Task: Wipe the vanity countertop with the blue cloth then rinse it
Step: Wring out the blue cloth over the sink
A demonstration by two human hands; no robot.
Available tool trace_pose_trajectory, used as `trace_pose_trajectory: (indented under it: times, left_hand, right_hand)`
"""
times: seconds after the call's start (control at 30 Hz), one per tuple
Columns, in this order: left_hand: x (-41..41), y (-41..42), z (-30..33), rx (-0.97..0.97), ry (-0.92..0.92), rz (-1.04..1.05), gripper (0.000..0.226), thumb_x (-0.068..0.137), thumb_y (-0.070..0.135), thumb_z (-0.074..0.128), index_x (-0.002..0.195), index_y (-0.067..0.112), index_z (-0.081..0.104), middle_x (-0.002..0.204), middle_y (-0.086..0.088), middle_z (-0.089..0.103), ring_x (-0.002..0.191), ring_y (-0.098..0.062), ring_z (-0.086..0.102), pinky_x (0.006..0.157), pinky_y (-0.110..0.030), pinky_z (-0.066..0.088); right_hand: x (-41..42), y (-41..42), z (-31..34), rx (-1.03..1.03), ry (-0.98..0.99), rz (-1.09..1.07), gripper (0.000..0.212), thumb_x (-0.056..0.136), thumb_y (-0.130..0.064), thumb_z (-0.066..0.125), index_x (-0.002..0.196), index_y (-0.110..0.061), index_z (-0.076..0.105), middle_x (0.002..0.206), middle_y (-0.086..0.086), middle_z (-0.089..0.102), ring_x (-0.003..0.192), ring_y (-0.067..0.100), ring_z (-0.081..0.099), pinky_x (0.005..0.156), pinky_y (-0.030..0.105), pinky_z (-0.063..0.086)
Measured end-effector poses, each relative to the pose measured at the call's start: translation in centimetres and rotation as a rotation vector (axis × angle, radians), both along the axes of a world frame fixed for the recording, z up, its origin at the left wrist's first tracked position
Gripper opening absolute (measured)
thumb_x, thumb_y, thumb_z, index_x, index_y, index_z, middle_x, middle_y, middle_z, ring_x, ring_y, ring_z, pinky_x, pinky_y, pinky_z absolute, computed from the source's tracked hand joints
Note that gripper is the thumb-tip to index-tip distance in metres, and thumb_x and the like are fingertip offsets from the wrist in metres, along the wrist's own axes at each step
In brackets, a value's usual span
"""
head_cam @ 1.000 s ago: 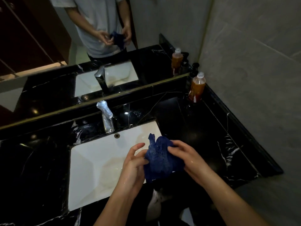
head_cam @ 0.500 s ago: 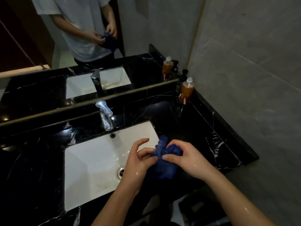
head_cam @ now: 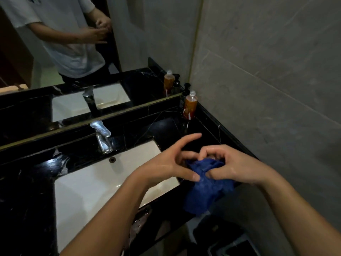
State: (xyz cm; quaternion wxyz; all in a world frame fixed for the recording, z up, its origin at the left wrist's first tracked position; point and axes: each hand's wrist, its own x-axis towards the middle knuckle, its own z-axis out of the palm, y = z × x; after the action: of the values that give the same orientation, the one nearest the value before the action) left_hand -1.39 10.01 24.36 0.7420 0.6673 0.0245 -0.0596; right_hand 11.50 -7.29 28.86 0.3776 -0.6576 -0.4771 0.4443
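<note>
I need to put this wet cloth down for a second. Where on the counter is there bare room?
Bare black marble countertop lies between the white basin and the amber bottle, and left of the basin below the chrome faucet. It is crowded at the right front edge, where both hands hold the blue cloth.

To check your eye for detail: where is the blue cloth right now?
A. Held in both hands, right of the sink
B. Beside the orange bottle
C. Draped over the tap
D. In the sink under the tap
A: the left hand and right hand pinch the cloth right of the sink.
</note>
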Motion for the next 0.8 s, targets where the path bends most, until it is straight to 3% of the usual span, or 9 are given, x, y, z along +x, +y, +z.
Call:
trace_pose_trajectory:
  times: [0.07,0.13,0.23,0.3,0.37,0.43,0.5,0.63,0.8]
  left_hand:
    - [1.4,-0.3,0.9,0.083,0.084,-0.051,0.080,0.074,-0.007,0.078,0.140,0.026,0.048,0.119,-0.021,0.068,0.108,-0.034,0.066,0.098,-0.049,0.050]
    - [2.5,-1.0,0.9,0.157,0.147,-0.087,0.059,0.074,0.002,0.080,0.127,0.019,0.060,0.117,-0.016,0.070,0.109,-0.032,0.068,0.099,-0.047,0.052]
    - [3.9,-3.1,0.4,0.033,0.148,0.094,0.040,0.078,0.011,0.076,0.116,0.018,0.067,0.115,-0.014,0.071,0.106,-0.029,0.068,0.094,-0.039,0.053]
    - [5.0,-4.7,-0.2,-0.066,0.109,0.393,0.029,0.086,0.009,0.069,0.113,0.021,0.067,0.116,-0.016,0.070,0.102,-0.025,0.067,0.089,-0.037,0.053]
    - [5.9,-6.1,-1.0,-0.105,0.100,0.583,0.030,0.094,0.007,0.061,0.117,0.027,0.064,0.118,-0.015,0.067,0.104,-0.025,0.067,0.089,-0.037,0.054]
    - [6.5,-7.3,-1.6,-0.056,0.123,0.669,0.035,0.098,0.014,0.057,0.126,0.034,0.056,0.117,-0.008,0.063,0.105,-0.020,0.064,0.092,-0.035,0.053]
    - [7.0,-8.2,-2.3,-0.033,0.147,0.719,0.036,0.101,0.019,0.052,0.132,0.038,0.050,0.117,0.000,0.059,0.103,-0.011,0.060,0.088,-0.029,0.050]
    - [7.7,-9.9,-4.3,-0.213,0.221,0.846,0.036,0.105,0.019,0.044,0.131,0.043,0.052,0.115,-0.002,0.061,0.099,-0.016,0.065,0.077,-0.028,0.051]
    - [8.1,-11.4,-6.1,-0.610,0.274,0.846,0.043,0.102,0.015,0.049,0.136,0.039,0.054,0.129,-0.012,0.062,0.107,-0.030,0.069,0.081,-0.039,0.056]
  right_hand:
    - [1.0,-0.7,1.6,0.004,-0.143,-0.015,0.019,0.082,0.004,0.071,0.090,-0.013,0.066,0.074,0.003,0.064,0.066,0.011,0.056,0.062,0.023,0.044]
    - [2.2,-1.5,2.4,0.034,-0.336,-0.107,0.017,0.081,-0.014,0.079,0.089,-0.024,0.069,0.078,0.002,0.071,0.070,0.016,0.066,0.066,0.028,0.051]
    - [4.1,-2.7,0.2,0.147,-0.382,-0.419,0.017,0.080,-0.022,0.081,0.091,-0.026,0.068,0.081,0.004,0.072,0.075,0.012,0.067,0.071,0.027,0.052]
    - [4.6,-3.4,-3.6,0.167,-0.206,-0.752,0.020,0.084,-0.032,0.076,0.098,-0.025,0.063,0.087,0.005,0.070,0.078,0.012,0.064,0.067,0.021,0.051]
    - [4.1,-4.3,-7.8,0.018,0.258,-1.020,0.041,0.086,-0.056,0.061,0.109,-0.023,0.056,0.102,0.010,0.069,0.085,0.017,0.064,0.071,0.027,0.053]
    - [2.8,-5.4,-10.9,-0.134,0.734,-1.043,0.060,0.088,-0.068,0.048,0.128,-0.023,0.046,0.116,0.018,0.068,0.100,0.029,0.067,0.088,0.043,0.054]
    - [1.7,-6.1,-12.3,-0.126,1.016,-0.980,0.072,0.089,-0.069,0.046,0.142,-0.022,0.037,0.119,0.026,0.068,0.107,0.040,0.068,0.099,0.052,0.049]
    - [1.5,-6.2,-13.4,-0.140,0.981,-0.879,0.072,0.091,-0.062,0.049,0.147,-0.018,0.037,0.116,0.026,0.070,0.107,0.038,0.070,0.101,0.053,0.049]
    - [3.4,-7.8,-15.4,-0.248,0.871,-0.737,0.081,0.085,-0.076,0.044,0.146,-0.025,0.042,0.130,0.014,0.067,0.118,0.030,0.065,0.110,0.051,0.042]
